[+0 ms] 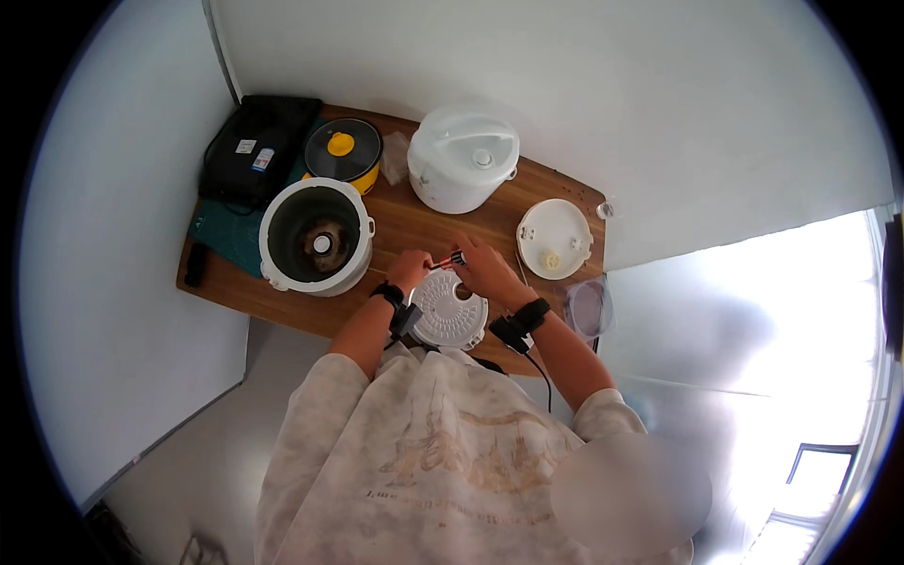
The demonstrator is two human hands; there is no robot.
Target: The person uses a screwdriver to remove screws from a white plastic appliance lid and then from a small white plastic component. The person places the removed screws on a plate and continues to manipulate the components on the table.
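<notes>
Above the table's front part, my right hand (pixel 485 270) is closed round a short red-and-black tool (pixel 458 257) that looks like a screwdriver. My left hand (pixel 411 270) pinches its red end, so the two hands nearly meet. Just below them lies a round white slotted plate (pixel 444 313) with a hole near its upper right edge; it looks like an appliance's bottom cover. To the left stands an open white rice cooker body (pixel 363 260), dark inside with a brownish base and a pale round centre piece. Each wrist wears a black strap with a small device.
A white lidded rice cooker (pixel 452 184) stands at the back, beside a yellow pot (pixel 365 181) with a glass lid. A black case-like object (pixel 247 169) lies on a green mat (pixel 224 235). Rightward are a round white lid part (pixel 546 226) and a clear plastic container (pixel 589 309).
</notes>
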